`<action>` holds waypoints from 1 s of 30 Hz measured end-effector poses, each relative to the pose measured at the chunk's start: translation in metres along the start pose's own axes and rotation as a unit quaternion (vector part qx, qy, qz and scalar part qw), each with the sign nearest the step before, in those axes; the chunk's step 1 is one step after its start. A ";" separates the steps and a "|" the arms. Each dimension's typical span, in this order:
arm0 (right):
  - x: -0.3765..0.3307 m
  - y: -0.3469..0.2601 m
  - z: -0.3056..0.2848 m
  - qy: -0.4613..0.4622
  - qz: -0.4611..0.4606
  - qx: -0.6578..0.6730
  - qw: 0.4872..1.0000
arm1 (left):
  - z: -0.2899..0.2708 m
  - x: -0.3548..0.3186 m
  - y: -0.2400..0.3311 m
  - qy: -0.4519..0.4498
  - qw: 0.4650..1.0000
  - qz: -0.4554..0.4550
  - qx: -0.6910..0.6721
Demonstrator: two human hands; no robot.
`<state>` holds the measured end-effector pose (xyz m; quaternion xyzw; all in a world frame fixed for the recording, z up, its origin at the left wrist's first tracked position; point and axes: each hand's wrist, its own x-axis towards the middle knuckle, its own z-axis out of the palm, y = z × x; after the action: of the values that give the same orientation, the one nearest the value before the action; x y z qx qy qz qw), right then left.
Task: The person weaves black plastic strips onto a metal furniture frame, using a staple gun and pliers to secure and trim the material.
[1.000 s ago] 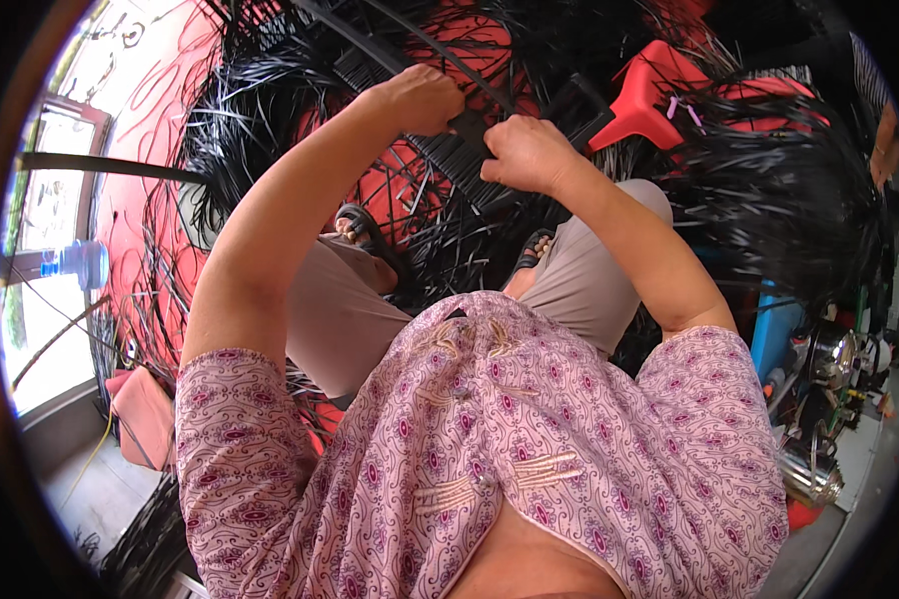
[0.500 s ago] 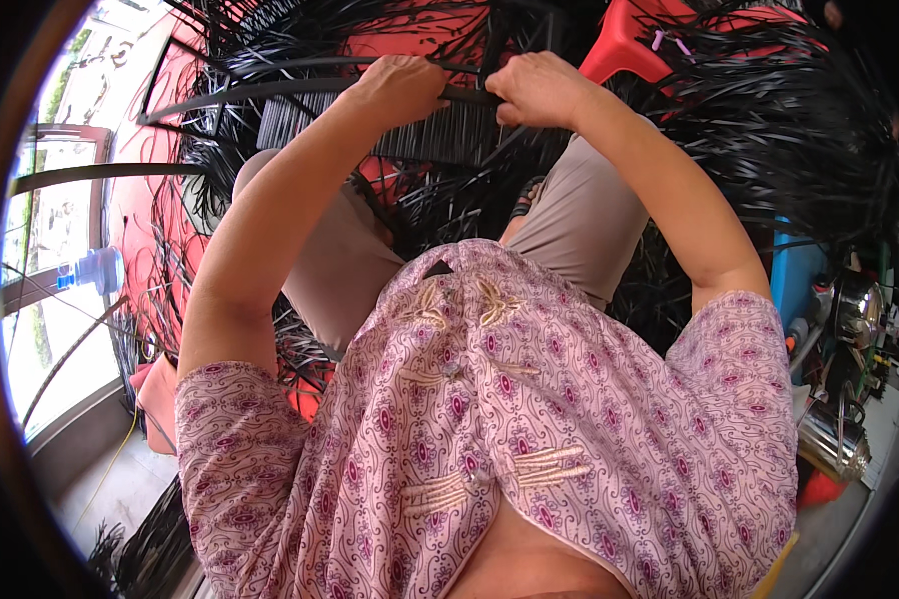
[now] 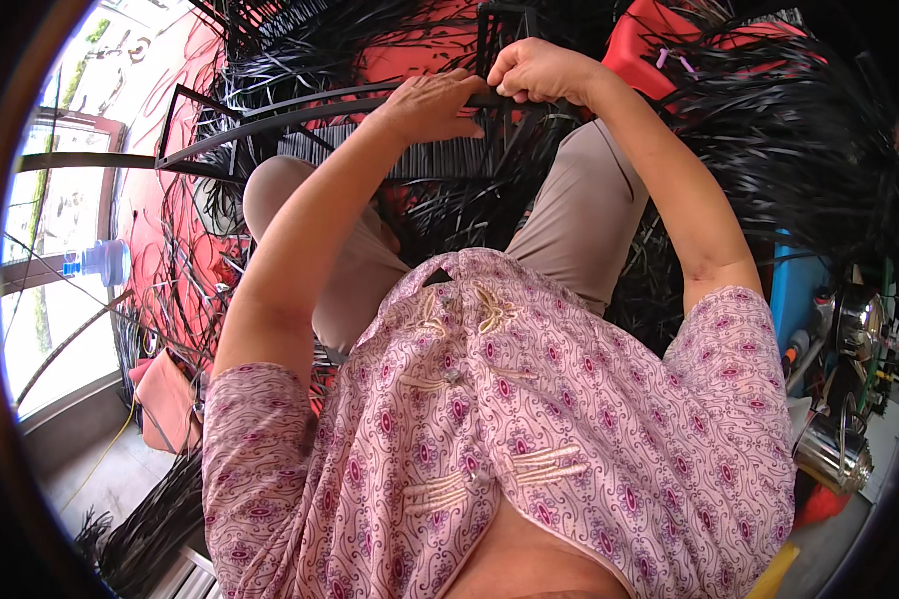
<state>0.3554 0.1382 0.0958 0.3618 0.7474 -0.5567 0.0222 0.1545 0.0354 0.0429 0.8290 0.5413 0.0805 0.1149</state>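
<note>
The work appears partway along: on the black frame [image 3: 270,123], lying just beyond the knees, a panel of closely set dark strips [image 3: 445,158] fills one part, while the long curved bar looks uncovered at its left end and seems to be what is left, with loose black strips [image 3: 769,180] heaped around. The left hand [image 3: 435,104] reaches over the bar, its fingers loosely extended, the thumb apart; the right hand's [image 3: 549,76] fingers curl in beside it, whatever they pinch hidden.
</note>
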 end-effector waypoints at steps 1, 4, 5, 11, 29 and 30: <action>-0.008 -0.003 0.000 0.021 0.017 0.034 0.999 | 0.000 0.001 0.006 0.013 1.000 -0.001 -0.008; -0.012 0.000 0.002 0.054 0.048 0.097 0.993 | 0.004 0.004 0.009 0.050 0.999 0.010 -0.007; -0.015 0.002 0.003 0.059 0.049 0.103 0.992 | 0.006 0.005 0.010 0.057 0.998 0.014 -0.014; -0.012 0.013 -0.002 0.086 0.051 0.139 0.985 | 0.011 0.015 0.023 0.104 0.993 -0.017 -0.056; -0.019 0.008 0.001 0.094 0.050 0.166 0.980 | 0.011 0.013 0.024 0.114 0.989 -0.039 -0.083; -0.019 0.008 0.001 0.096 0.051 0.175 0.978 | 0.011 0.014 0.024 0.114 0.990 -0.040 -0.078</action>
<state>0.3736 0.1285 0.0969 0.4497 0.6174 -0.6398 -0.0850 0.1837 0.0377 0.0385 0.7805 0.5759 0.2115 0.1197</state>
